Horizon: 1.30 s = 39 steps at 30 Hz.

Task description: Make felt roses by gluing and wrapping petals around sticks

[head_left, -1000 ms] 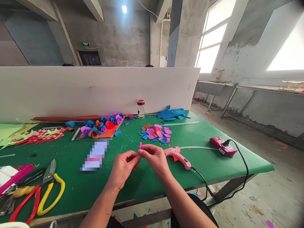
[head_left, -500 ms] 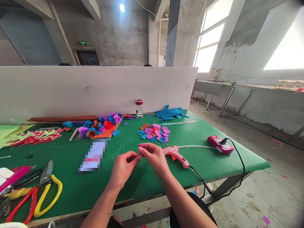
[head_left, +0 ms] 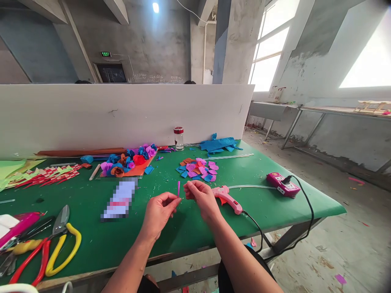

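Note:
My left hand [head_left: 159, 213] pinches a thin purple strip [head_left: 179, 189] by its lower end, thumb against fingertips. The strip, perhaps rolled paper, stands upright above the table. Just to its right, a small gap away, is my right hand [head_left: 202, 199]; its fingers are closed together, and I cannot see whether anything is between them. Behind my right hand lies a pink glue gun [head_left: 227, 197] on its side, with a clear glue stick at its back. Beyond both hands, pink, blue and orange paper petals [head_left: 197, 169] lie in a loose pile.
On the green table [head_left: 122, 244] lie yellow- and red-handled pliers or shears [head_left: 61, 234], a blurred-out card [head_left: 119, 199], several paper flowers [head_left: 122, 165], a red-lidded jar [head_left: 179, 139] and blue paper [head_left: 218, 144]. A magenta power socket [head_left: 283, 185] trails a black cord off the right side.
My right hand has moved off the purple strip, slightly up and to the right. The strip now shows more of its length, standing in my left hand's pinch.

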{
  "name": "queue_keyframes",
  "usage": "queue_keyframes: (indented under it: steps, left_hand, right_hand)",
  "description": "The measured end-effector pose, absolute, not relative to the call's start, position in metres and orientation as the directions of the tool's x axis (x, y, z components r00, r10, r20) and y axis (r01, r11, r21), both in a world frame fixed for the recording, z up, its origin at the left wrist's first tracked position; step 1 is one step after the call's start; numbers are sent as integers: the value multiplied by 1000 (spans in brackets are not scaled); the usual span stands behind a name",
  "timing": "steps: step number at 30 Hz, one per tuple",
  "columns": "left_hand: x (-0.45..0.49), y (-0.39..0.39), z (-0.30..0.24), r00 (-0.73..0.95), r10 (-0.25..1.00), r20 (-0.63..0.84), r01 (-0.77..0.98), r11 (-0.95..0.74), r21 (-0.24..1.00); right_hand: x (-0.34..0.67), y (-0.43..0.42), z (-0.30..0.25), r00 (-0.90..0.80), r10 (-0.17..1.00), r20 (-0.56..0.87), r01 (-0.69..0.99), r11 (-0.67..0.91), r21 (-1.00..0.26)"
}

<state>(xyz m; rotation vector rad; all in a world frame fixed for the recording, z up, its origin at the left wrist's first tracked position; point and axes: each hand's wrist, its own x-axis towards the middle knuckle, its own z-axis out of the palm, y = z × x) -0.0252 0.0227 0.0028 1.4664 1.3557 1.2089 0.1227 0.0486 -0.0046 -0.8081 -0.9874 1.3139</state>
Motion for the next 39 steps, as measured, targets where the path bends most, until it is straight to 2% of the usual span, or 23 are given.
queue_keyframes:
  steps: [5, 14, 18, 23, 29, 35, 39]
  left_hand:
    - [-23, 20, 6, -4, 986, 166, 256, -159, 953]
    - [-25, 21, 4, 59, 994, 97, 268, -109, 957]
    - [-26, 21, 5, -21, 970, 242, 329, -222, 918]
    - [-29, 20, 6, -113, 865, 489, 368, -421, 829]
    - [-31, 20, 6, -95, 842, 531, 403, -455, 794]
    - [-32, 20, 6, -60, 837, 544, 431, -470, 770]
    - [-32, 20, 5, -29, 813, 581, 472, -502, 725]
  right_hand:
    - [119, 46, -6, -147, 982, 119, -322, 66, -944]
    - [121, 43, 0, -102, 986, 130, -371, 84, -925]
    - [124, 43, 1, -171, 964, 204, -397, 122, -910]
    - [124, 40, -1, -262, 905, 335, -316, 247, -916]
    - [125, 36, 2, -205, 886, 415, -234, 367, -900]
    - [126, 30, 7, -154, 831, 535, -21, 538, -843]
    - [125, 25, 11, -140, 817, 559, 18, 567, -824]
